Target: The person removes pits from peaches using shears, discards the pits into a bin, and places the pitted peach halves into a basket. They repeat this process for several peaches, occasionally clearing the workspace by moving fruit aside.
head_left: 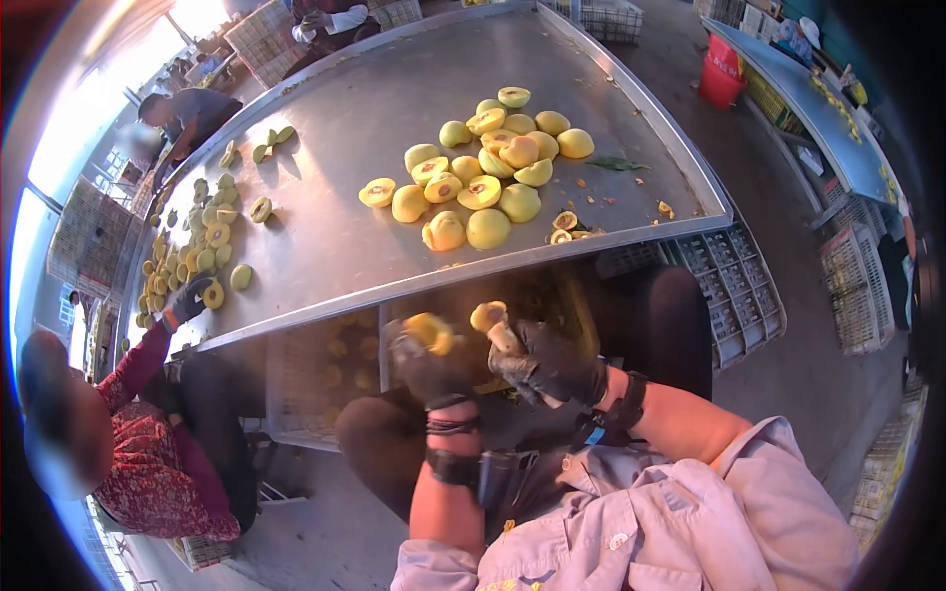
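1. The metal table (365, 118) is the landmark; both hands work just off its near edge, lower than its top.
2. The left hand (429, 372), dark-gloved and blurred, has its fingers closed around a halved yellow fruit (431, 333).
3. The right hand (557, 362), also gloved, is curled around a pale, handle-like object (504, 338) with a fruit piece (487, 315) at its upper end; whether the two are joined cannot be told.
4. The table's raised rim (463, 275) stands between the hands and a fruit pile (483, 167) on the tabletop, some of it cut.
5. Beside that pile, toward the table's right end, lie a green leaf (618, 164) and small scraps (572, 232).
6. Toward the table's left end, a co-worker's gloved hand (187, 302) touches greener fruit (202, 231).
7. A crate (296, 419) holding fruit sits beneath the near edge; another crate (734, 286) stands by the right corner.
8. Beyond the table's right side stand a red bucket (722, 74) and a second table (803, 89).
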Available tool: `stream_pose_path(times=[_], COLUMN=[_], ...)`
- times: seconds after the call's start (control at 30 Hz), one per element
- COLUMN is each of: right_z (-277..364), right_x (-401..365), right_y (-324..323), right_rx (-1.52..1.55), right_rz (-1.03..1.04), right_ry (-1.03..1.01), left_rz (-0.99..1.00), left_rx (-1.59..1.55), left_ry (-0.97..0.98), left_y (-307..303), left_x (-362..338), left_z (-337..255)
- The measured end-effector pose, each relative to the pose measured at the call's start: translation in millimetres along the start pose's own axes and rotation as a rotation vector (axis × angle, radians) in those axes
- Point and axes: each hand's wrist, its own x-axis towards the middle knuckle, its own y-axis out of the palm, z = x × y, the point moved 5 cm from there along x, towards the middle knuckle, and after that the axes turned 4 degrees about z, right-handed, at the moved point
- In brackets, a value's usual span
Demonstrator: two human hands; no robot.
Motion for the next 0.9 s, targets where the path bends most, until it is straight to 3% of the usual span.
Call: stream_pose_path(times=[0.03, 0.1, 0.13, 0.23, 0.33, 0.43, 0.5, 0.57, 0.6, 0.63, 0.73, 0.83, 0.9], right_z=[3.0, -9.6, -25.9, -116.6, -83.1, -120.4, -106.0, -46.7, 32.4, 64.5, 94.4, 113.3, 110.6], right_x=[0.8, 13.5, 22.1, 27.0, 30.1, 45.3, 40.9, 53.2, 67.8, 86.5, 164.4, 205.4, 226.6], right_y=[-3.2, -21.7, -36.6, -76.3, -70.4, -84.0, -61.8, -39.0, -8.1, -11.5, -60.1, -72.5, -78.8], right_rx=[0.065, -0.078, -0.15, -1.551, -0.751, -1.27, -1.57, -1.767, -1.791, -1.642, -1.723, -1.626, -1.578], right_rz=[0.014, -0.054, -0.091, 0.183, -0.026, 0.151, 0.186, 0.084, -0.067, -0.092, -0.308, -0.367, -0.299], right_ry=[-0.007, 0.062, 0.099, -0.097, 0.527, 0.341, 0.005, -0.234, -0.301, -0.262, -0.442, -0.137, -0.068], left_rz=[-0.058, -0.204, -0.292, -0.494, -0.501, -0.388, -0.282, -0.146, -0.117, -0.083, -0.028, 0.043, 0.043], left_rx=[-0.685, -0.798, -0.788, -0.876, -0.868, -0.909, -0.891, -0.937, -0.909, -0.881, -0.856, -0.812, -0.816], left_ry=[-0.563, -0.397, -0.412, -0.318, -0.309, -0.377, -0.419, -0.498, -0.531, -0.562, -0.633, -0.64, -0.651], left_y=[-4.7, -33.2, -40.1, -69.4, -77.7, -59.6, -51.2, -33.3, -24.9, -15.7, 6.4, 12.6, 12.2], left_x=[4.3, 33.5, 41.5, 55.9, 58.0, 50.2, 50.5, 37.5, 32.9, 32.1, 27.5, 23.1, 25.2], left_z=[19.6, 7.3, -18.5, -20.3, -23.3, -32.0, -28.1, -29.0, -31.1, -32.9, -35.5, -30.5, -30.2])
